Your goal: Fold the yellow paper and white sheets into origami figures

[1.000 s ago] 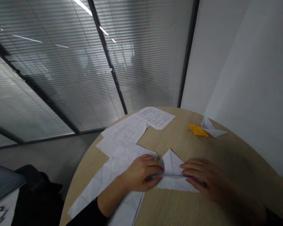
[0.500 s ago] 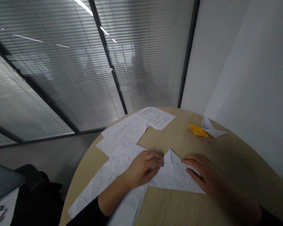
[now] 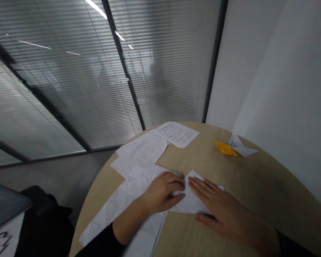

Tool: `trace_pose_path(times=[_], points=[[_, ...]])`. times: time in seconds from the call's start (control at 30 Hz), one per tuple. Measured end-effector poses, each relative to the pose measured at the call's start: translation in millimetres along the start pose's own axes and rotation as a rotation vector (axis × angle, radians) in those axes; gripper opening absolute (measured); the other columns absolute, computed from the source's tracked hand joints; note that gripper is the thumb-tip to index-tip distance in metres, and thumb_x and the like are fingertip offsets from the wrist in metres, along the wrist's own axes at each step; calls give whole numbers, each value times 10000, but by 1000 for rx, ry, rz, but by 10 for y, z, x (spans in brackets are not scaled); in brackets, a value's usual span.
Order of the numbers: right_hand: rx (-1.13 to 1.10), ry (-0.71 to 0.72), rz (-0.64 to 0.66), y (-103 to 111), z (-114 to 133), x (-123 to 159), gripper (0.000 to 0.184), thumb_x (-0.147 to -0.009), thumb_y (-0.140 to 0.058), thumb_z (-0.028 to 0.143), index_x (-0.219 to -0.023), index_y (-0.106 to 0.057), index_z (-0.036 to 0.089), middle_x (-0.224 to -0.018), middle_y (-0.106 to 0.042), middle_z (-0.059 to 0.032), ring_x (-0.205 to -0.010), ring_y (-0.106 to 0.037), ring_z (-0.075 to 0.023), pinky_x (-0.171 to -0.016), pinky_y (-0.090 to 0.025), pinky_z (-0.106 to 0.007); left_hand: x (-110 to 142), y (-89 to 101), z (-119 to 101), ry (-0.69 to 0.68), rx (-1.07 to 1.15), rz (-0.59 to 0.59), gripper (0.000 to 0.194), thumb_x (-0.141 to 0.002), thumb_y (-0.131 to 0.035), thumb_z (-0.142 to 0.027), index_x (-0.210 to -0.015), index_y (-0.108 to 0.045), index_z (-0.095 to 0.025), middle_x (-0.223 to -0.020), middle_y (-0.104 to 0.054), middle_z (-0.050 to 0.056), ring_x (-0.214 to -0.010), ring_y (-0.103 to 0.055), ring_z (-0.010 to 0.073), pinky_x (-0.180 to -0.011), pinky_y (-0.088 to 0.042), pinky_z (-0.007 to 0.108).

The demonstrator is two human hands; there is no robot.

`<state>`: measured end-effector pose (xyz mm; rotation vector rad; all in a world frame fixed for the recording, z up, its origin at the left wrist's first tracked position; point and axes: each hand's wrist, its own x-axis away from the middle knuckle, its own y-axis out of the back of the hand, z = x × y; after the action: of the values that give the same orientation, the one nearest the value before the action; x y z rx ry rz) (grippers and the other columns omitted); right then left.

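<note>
Black fabric (image 3: 42, 225) lies heaped at far left on the grey floor (image 3: 56, 171), below the bench's edge, beside a dark slab (image 3: 2, 203) and a white sheet with a dark sketch (image 3: 0, 242) (too cut off by the frame to say more). Behind them runs a glass partition with blinds (image 3: 69, 89).

On the round wooden bench (image 3: 246, 182), a large creased sheet (image 3: 117, 203) spreads to near the left edge, overlapping two printed sheets (image 3: 141, 151) farther out, with a third printed sheet (image 3: 178, 134) near the far rim. A further white sheet (image 3: 146, 232) lies under the left forearm.

The left hand (image 3: 160, 191) sits curled on the creased sheet, its fingertips (image 3: 179, 184) at the left edge of the folded white paper (image 3: 189, 196); whether it pinches that edge, I cannot tell. The paper lies flat, just right of the creased sheet. The right hand (image 3: 219, 205) is open, fingers spread, palm down across the paper's right side, holding nothing in its grip.

Bare wood separates the paper from an orange folded paper (image 3: 224, 148) and a white folded paper (image 3: 242, 148), which touch near the far rim. More open bench lies to the right, up to a white wall (image 3: 256, 71).
</note>
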<state>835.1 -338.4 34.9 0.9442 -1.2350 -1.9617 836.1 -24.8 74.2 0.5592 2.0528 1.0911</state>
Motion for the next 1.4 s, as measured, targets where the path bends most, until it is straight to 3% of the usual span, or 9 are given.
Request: trace_pose_path(times=[0.27,0.47,0.7,0.87,1.13,1.33,1.4], points=[[28,-36,-6,41,-302,114,1002,-1118,-738,327,-1933,-159,253,-1960,-321,-125,-1789,-398,-330,-1452,-402,-568,19,14,-15,-7,-20,9,153,-1164,-733,-362,-1245,-793,-248,-1264,-851,64,-1163,-803,263,-1112,-588,484],[16,-55,-54,59,-560,163,903,-1168,-646,302,-1933,-166,317,-1942,-385,-98,-1778,-422,-315,-1446,-405,-590,11,19,-18,-8,-21,14,151,-1171,-721,-366,-1233,-795,-250,-1283,-847,69,-1174,-805,259,-1122,-596,482],[-42,-106,-161,128,-632,-37,708,-1123,-685,299,-1811,-519,292,-1800,-616,-137,-1660,-590,-339,-1368,-498,-636,2,12,-22,39,-49,-19,154,-1176,-669,-295,-1292,-759,-248,-1420,-810,105,-1282,-776,284,-1156,-604,512],[-149,-108,-228,126,-661,-58,479,-1071,-738,272,-1549,-721,242,-1663,-720,-178,-1546,-673,-357,-1301,-543,-635,2,8,0,133,-6,-24,445,-1117,-772,-382,-1521,-647,-242,-1533,-761,146,-1415,-723,340,-1237,-576,578],[-241,-141,-312,131,-630,-41,344,-966,-807,198,-1291,-707,251,-1341,-812,-137,-1284,-772,-334,-1154,-622,-572,-3,18,-5,90,49,-14,457,-1138,-748,-423,-1545,-629,-254,-1422,-791,127,-1357,-739,335,-1242,-555,592],[-191,-166,-314,91,-653,-8,425,-957,-816,198,-1369,-751,280,-1059,-823,-45,-1061,-827,-305,-1259,-585,-645,21,-16,19,98,51,-42,436,-1134,-763,-483,-1491,-669,-251,-1145,-792,77,-1093,-743,296,-1066,-598,510],[-179,-135,-333,73,-674,-7,355,-990,-793,212,-1336,-768,286,-984,-811,-25,-1047,-840,-303,-1265,-589,-657,28,-32,28,104,58,-64,432,-1148,-755,-487,-1506,-673,-259,-1099,-797,63,-1054,-746,281,-1056,-595,493]])
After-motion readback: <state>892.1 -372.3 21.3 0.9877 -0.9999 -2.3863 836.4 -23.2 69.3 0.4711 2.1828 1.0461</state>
